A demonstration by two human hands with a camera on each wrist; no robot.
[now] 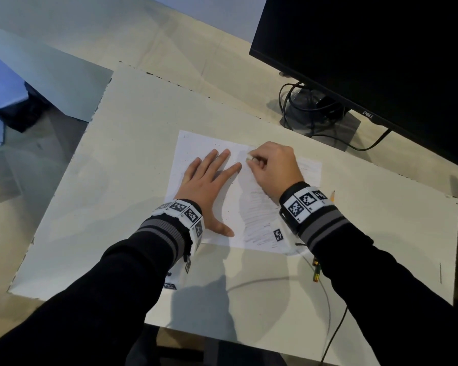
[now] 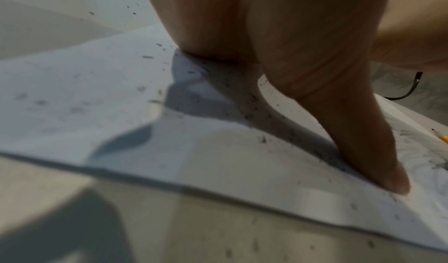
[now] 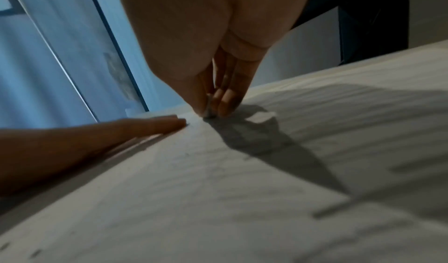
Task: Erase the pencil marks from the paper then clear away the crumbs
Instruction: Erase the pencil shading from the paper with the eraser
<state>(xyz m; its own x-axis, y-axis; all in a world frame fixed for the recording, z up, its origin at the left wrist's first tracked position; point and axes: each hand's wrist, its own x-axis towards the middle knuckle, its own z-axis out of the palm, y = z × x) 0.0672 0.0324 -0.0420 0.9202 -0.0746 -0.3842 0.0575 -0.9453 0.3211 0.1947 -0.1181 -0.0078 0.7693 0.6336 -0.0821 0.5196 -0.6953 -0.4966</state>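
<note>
A white sheet of paper (image 1: 196,143) lies on the pale table (image 1: 117,207). Grey pencil scribbles (image 1: 257,217) cover its near right part. My left hand (image 1: 209,178) lies flat on the paper's left half with fingers spread and straight. My right hand (image 1: 273,167) pinches a small white eraser (image 1: 249,157) between thumb and fingers, its tip pressed on the paper near the far edge; the eraser (image 3: 209,114) shows there too, just beyond my left fingertips (image 3: 179,122). Dark eraser crumbs (image 2: 244,98) lie scattered on the paper (image 2: 97,94) around my left hand (image 2: 315,94).
A black monitor (image 1: 381,62) on a stand with cables (image 1: 315,109) stands at the far right. A yellow pencil (image 1: 332,196) lies right of the paper behind my right wrist. A thin cable (image 1: 325,299) loops across the near table. The table's left edge (image 1: 64,180) drops to the floor.
</note>
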